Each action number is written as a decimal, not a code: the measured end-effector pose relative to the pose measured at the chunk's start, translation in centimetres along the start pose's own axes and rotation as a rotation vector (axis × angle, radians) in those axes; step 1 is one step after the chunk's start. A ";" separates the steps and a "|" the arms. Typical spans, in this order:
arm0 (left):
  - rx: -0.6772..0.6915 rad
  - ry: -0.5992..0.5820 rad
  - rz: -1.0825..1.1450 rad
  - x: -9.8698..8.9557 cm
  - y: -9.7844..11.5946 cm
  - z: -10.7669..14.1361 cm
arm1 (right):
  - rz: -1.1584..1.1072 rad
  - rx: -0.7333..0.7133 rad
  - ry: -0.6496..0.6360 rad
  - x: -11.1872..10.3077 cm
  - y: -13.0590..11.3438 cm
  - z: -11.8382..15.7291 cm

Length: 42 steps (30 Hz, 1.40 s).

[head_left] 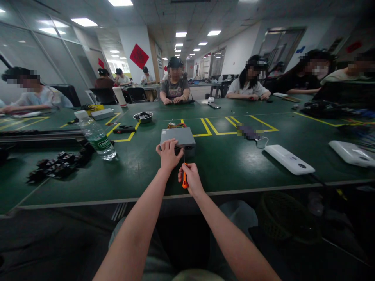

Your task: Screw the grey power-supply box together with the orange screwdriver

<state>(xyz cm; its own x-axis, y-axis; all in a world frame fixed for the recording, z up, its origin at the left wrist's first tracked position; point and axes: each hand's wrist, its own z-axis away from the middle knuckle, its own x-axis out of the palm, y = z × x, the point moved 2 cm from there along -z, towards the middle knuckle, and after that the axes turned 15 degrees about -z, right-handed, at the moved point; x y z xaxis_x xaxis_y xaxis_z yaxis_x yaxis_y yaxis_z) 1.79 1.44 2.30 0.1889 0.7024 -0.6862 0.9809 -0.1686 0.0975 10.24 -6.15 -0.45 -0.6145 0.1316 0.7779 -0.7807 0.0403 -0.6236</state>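
The right grip (190,176) is clamped on the screwdriver (184,182), its shaft pointing up at the box's (182,134) near face; I cannot tell whether the tip is seated, and if not, a hard push could skid it into the nearby thumb of the left grip (168,153). That grip lies with fingers spread on the box, so weak pressure might let it slide across the bench (140,173) towards the wires (175,125) behind.
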 end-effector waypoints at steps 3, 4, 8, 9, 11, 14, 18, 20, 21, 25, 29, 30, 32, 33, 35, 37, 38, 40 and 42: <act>-0.004 0.015 0.006 0.4 -0.1 -0.3 | -0.020 0.022 0.008 -0.1 -0.2 -0.3; -0.003 0.018 0.007 0.5 -0.1 -0.3 | -0.029 0.032 0.010 -0.1 -0.3 -0.4; -0.007 0.025 0.011 0.7 -0.2 -0.5 | -0.063 0.049 0.014 -0.1 -0.7 -0.4; -0.008 0.026 0.012 0.7 -0.2 -0.5 | -0.069 0.040 0.016 -0.2 -0.8 -0.4; -0.010 0.026 0.015 0.6 -0.2 -0.4 | -0.074 0.019 0.022 -0.2 -0.7 -0.4; -0.009 0.017 0.012 0.6 -0.2 -0.4 | -0.074 -0.005 0.035 -0.2 -0.6 -0.4; -0.002 0.017 0.012 0.5 -0.3 -0.4 | -0.077 -0.003 0.039 -0.3 -0.6 -0.2; -0.002 0.018 0.018 0.5 -0.3 -0.4 | -0.076 0.026 0.024 -0.3 -0.6 0.0; -0.002 0.016 0.021 0.5 -0.3 -0.4 | -0.074 0.041 0.015 -0.3 -0.7 0.1; -0.006 0.005 0.018 0.4 -0.3 -0.4 | -0.051 0.062 -0.014 -0.2 -0.8 0.2; -0.006 0.009 0.014 0.4 -0.3 -0.4 | 0.017 0.042 -0.036 -0.6 -1.4 0.1; -0.004 0.017 0.018 0.4 -0.4 -0.3 | 0.044 0.030 -0.040 -0.9 -1.7 0.0; -0.001 0.032 0.025 0.4 -0.4 -0.3 | 0.105 -0.009 -0.040 -1.6 -2.5 0.0; 0.000 0.036 0.027 0.4 -0.4 -0.3 | 0.134 -0.036 -0.035 -2.0 -3.0 0.0; 0.000 0.036 0.025 0.4 -0.4 -0.3 | 0.181 -0.074 -0.024 -2.8 -4.0 -0.1; -0.002 0.031 0.022 0.4 -0.3 -0.3 | 0.215 -0.093 -0.018 -3.3 -4.6 -0.1; -0.003 0.028 0.020 0.3 -0.3 -0.3 | 0.227 -0.096 -0.016 -3.4 -4.8 -0.1; -0.005 0.024 0.015 0.3 -0.3 -0.3 | 0.248 -0.094 -0.012 -3.5 -4.9 -0.2; -0.004 0.020 0.010 0.2 -0.3 -0.3 | 0.263 -0.086 -0.006 -3.4 -4.8 -0.2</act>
<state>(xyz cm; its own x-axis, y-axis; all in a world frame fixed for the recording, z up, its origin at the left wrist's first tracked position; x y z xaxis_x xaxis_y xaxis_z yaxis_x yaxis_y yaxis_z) 1.58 1.87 2.37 0.1999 0.7147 -0.6703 0.9790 -0.1731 0.1075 16.12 -6.60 -0.16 -0.7955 0.1431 0.5889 -0.5822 0.0893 -0.8081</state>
